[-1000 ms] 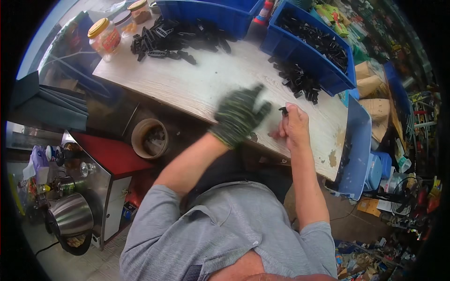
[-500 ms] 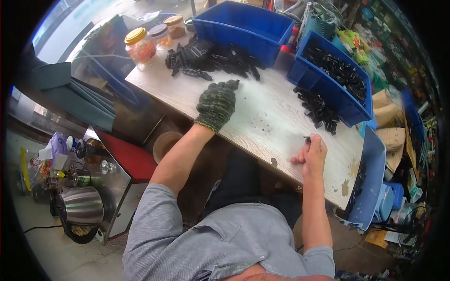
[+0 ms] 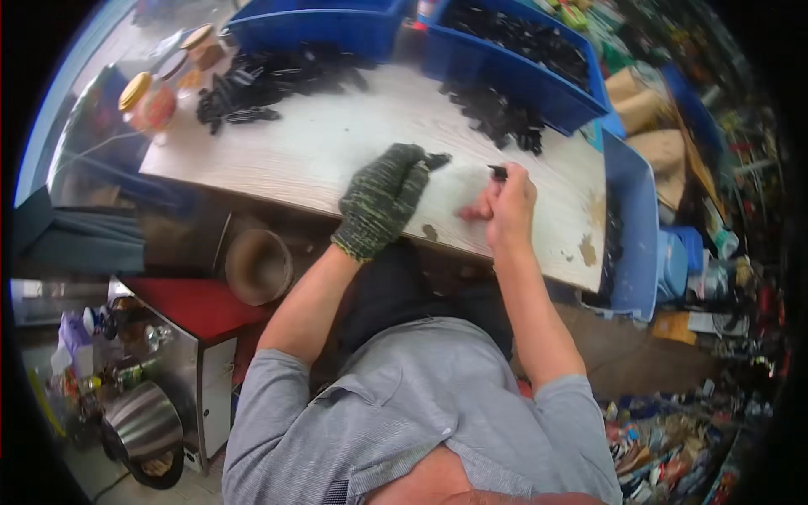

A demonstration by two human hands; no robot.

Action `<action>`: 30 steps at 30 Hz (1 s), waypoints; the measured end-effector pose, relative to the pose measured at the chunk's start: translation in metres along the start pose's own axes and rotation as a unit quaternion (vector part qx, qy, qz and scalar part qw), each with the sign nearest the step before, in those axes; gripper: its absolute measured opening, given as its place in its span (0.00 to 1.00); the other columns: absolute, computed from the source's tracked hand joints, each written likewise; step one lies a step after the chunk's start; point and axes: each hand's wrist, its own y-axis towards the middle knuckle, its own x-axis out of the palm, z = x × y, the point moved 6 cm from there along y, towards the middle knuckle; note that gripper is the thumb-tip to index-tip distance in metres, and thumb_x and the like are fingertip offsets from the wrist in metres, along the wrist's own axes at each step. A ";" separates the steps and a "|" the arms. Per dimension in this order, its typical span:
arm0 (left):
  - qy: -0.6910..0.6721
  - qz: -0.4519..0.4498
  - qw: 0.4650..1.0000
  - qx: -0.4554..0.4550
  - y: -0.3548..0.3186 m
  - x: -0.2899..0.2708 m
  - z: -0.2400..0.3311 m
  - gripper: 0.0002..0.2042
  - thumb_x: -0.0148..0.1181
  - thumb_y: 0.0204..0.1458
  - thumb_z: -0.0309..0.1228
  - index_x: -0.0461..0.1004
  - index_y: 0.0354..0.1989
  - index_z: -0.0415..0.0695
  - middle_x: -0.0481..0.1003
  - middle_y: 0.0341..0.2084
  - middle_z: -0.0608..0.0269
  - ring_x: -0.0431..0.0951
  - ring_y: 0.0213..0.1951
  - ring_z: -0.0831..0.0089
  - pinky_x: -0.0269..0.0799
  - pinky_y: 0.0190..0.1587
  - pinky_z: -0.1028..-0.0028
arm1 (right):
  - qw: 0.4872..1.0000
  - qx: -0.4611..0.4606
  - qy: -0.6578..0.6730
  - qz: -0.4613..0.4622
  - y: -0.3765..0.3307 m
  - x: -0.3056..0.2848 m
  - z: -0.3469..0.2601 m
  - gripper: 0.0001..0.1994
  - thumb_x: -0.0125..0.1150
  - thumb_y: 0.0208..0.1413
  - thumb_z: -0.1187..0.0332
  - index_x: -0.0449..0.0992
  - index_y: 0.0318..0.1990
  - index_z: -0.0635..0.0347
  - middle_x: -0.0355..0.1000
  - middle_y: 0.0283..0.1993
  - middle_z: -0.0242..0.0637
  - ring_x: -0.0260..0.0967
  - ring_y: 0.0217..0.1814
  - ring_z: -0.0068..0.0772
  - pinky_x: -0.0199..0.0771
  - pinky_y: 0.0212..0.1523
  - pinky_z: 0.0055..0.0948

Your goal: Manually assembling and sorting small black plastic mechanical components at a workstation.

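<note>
Head view: left hand (image 3: 379,202) grips a black strip (image 3: 438,160) over the worktop (image 3: 295,164); at strip's three o'clock, right hand (image 3: 512,206) pinches a black clip (image 3: 498,172). Work seems unfinished: heap (image 3: 278,80) lies at ten o'clock, pile (image 3: 497,118) at two; what is done is unclear.

Pale light brightens the far left, and I see it whiten the wood-grained worktop (image 3: 295,143), whose surface is worn through in patches near the right end. A metal-sided cabinet (image 3: 198,295) with a red top stands lower left. Brownish floor (image 3: 623,349) shows at right, beside heaped clutter (image 3: 665,446).
</note>
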 end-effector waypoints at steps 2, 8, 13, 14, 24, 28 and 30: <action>-0.052 -0.030 0.998 0.034 -0.006 0.032 0.017 0.11 0.56 0.60 0.35 0.74 0.43 0.40 0.79 0.37 0.49 0.79 0.40 0.51 0.74 0.43 0.59 | 1.000 -0.017 0.008 0.002 -0.004 -0.001 -0.002 0.16 0.45 0.64 0.57 0.64 0.28 0.57 0.55 0.16 0.29 0.54 0.14 0.24 0.72 0.14 0.36; -0.101 -0.104 0.989 -0.038 -0.005 0.067 0.029 0.11 0.54 0.61 0.33 0.74 0.47 0.41 0.79 0.37 0.49 0.79 0.39 0.50 0.74 0.42 0.58 | 0.997 -0.071 -0.024 0.036 -0.010 -0.008 -0.009 0.15 0.44 0.64 0.60 0.65 0.26 0.57 0.57 0.19 0.28 0.55 0.15 0.22 0.70 0.13 0.29; -0.146 -0.026 0.986 -0.079 -0.008 0.075 0.022 0.13 0.53 0.61 0.33 0.72 0.52 0.43 0.79 0.37 0.48 0.79 0.39 0.49 0.73 0.41 0.58 | 0.985 -0.144 -0.091 0.028 -0.013 -0.006 -0.010 0.14 0.46 0.65 0.63 0.66 0.26 0.56 0.58 0.21 0.26 0.55 0.19 0.18 0.66 0.17 0.25; -0.167 0.009 0.982 -0.092 -0.009 0.074 0.021 0.14 0.52 0.61 0.34 0.71 0.53 0.43 0.79 0.37 0.48 0.79 0.38 0.48 0.73 0.41 0.57 | 0.985 -0.142 -0.091 0.026 -0.013 -0.007 -0.008 0.14 0.46 0.65 0.63 0.66 0.26 0.56 0.58 0.21 0.26 0.55 0.19 0.18 0.66 0.17 0.25; -0.118 -0.081 0.979 -0.147 -0.013 0.080 0.050 0.17 0.53 0.60 0.28 0.69 0.57 0.40 0.78 0.41 0.51 0.79 0.40 0.58 0.73 0.43 0.62 | 0.968 -0.204 -0.147 0.001 0.000 -0.027 -0.005 0.14 0.49 0.64 0.64 0.65 0.25 0.58 0.54 0.19 0.24 0.54 0.21 0.17 0.64 0.25 0.25; 0.041 0.020 0.999 -0.015 0.000 0.025 -0.003 0.09 0.53 0.57 0.29 0.73 0.45 0.44 0.78 0.42 0.57 0.77 0.41 0.62 0.72 0.45 0.63 | 0.999 -0.047 0.000 -0.006 -0.014 -0.012 -0.002 0.15 0.47 0.63 0.63 0.63 0.25 0.58 0.52 0.15 0.28 0.52 0.15 0.23 0.75 0.24 0.35; 0.325 0.018 0.946 0.013 0.023 -0.032 -0.032 0.04 0.52 0.52 0.28 0.72 0.27 0.49 0.77 0.48 0.61 0.74 0.41 0.66 0.71 0.46 0.67 | 0.999 -0.034 0.004 0.016 -0.008 -0.024 -0.005 0.15 0.47 0.63 0.61 0.63 0.26 0.58 0.51 0.15 0.28 0.51 0.14 0.24 0.77 0.26 0.40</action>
